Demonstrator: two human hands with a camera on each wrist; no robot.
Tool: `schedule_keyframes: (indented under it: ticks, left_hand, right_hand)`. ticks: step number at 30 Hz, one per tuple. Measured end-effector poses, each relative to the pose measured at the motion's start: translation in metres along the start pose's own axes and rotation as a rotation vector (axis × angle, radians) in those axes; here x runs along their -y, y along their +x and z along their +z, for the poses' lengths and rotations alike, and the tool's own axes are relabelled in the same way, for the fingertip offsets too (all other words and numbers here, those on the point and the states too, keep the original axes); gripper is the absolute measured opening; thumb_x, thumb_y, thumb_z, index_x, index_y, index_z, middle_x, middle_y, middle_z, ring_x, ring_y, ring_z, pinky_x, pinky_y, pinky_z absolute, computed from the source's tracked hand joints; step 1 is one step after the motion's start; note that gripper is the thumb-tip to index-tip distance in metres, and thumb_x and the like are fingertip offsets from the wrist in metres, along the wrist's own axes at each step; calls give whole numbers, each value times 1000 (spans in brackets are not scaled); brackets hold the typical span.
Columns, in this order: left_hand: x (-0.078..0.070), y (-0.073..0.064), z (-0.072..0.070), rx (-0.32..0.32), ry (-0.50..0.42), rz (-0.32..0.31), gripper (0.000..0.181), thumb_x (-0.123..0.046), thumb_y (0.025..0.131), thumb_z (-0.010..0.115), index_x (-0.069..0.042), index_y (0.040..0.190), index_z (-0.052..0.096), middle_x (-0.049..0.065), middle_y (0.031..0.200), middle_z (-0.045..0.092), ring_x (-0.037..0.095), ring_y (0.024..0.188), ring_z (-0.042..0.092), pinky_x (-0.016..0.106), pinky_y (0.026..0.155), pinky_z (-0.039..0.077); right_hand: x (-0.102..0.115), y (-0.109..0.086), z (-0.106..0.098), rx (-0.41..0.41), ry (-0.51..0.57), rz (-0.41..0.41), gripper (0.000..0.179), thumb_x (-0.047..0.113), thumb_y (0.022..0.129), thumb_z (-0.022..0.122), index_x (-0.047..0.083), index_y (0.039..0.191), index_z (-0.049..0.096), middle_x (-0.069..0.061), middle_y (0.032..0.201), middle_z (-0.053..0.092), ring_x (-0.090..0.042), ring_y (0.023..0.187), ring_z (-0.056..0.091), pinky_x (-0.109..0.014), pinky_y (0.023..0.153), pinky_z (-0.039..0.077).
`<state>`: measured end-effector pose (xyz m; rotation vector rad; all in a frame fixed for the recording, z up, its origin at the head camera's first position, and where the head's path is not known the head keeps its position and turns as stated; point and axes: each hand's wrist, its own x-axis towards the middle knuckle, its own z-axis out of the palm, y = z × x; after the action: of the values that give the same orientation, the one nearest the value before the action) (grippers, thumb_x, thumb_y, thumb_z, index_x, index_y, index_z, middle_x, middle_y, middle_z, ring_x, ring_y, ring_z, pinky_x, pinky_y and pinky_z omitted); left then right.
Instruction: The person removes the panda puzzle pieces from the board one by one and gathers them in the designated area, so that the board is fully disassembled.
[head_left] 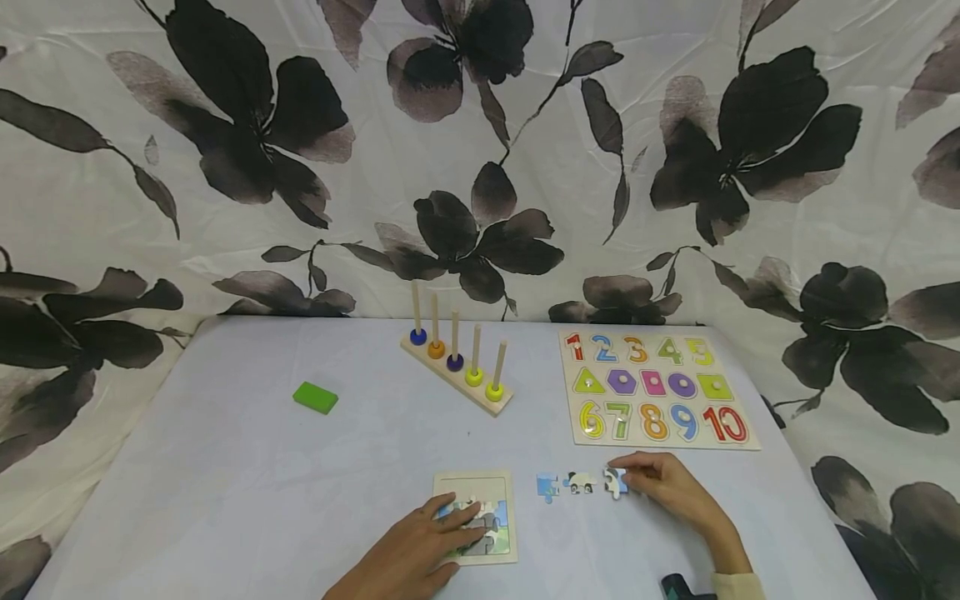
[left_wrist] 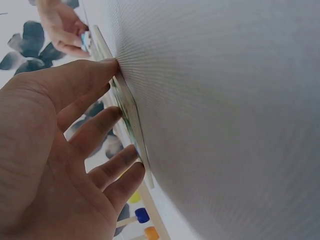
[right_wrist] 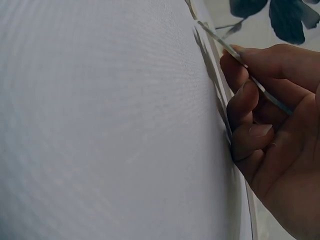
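My left hand (head_left: 420, 542) rests with spread fingers on a wooden jigsaw tray (head_left: 474, 477) near the table's front. Grey, green and blue pieces show between the fingers, and the hand hides part of the picture. In the left wrist view the thumb and fingertips touch the tray's edge (left_wrist: 131, 107). To the right, my right hand (head_left: 678, 490) pinches a black, white and blue jigsaw piece (head_left: 615, 481) between thumb and fingers. The right wrist view shows this thin piece (right_wrist: 220, 40) edge-on and tilted. A blue piece (head_left: 547, 485) and a panda-face piece (head_left: 580, 482) lie between tray and right hand.
A number-and-shape board (head_left: 652, 444) lies at the back right. Behind the tray stands a wooden peg stand (head_left: 457, 375) with coloured beads. A green block (head_left: 315, 397) lies at the left. A dark object (head_left: 678, 587) sits at the front edge by the right sleeve.
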<state>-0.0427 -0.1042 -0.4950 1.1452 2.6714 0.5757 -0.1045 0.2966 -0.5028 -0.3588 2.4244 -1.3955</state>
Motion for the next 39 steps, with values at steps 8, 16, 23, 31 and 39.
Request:
schedule_keyframes:
  ticks: [8,16,23,31,39]
  left_hand:
    - [0,-1,0,-9,-9,4,48,-21,86,71,-24,132,59,3,143,49,34,130,45,49,96,47]
    - [-1,-2,0,-3,-15,2,49,-20,85,72,-24,132,59,3,143,49,33,130,45,49,94,48]
    - [-1,-2,-1,-1,-37,-16,48,-19,85,72,-23,131,60,3,143,49,35,131,43,51,94,48]
    - [-1,-2,-1,0,-42,-20,49,-20,86,70,-25,133,58,3,143,49,35,131,43,52,95,46]
    - [-2,-1,-2,-9,-19,-18,46,-19,87,69,-24,131,60,2,143,49,35,131,44,50,96,46]
  right_hand:
    - [5,1,2,10,-16,4,24,12,91,63,0,111,69,-14,106,68,-4,78,53,-20,67,46]
    - [8,-1,3,-2,-5,13,24,12,91,64,2,113,69,-13,105,66,-6,79,54,-20,67,47]
    - [7,-2,4,-46,-24,29,24,15,90,66,6,112,69,-12,108,64,-8,78,53,-22,66,47]
    - [13,1,5,-103,39,-13,29,10,90,65,-2,117,63,-21,114,63,-9,77,58,-23,63,50]
    - [36,18,20,-88,111,-77,30,12,93,63,-2,119,61,-21,113,64,-27,97,65,-22,82,53]
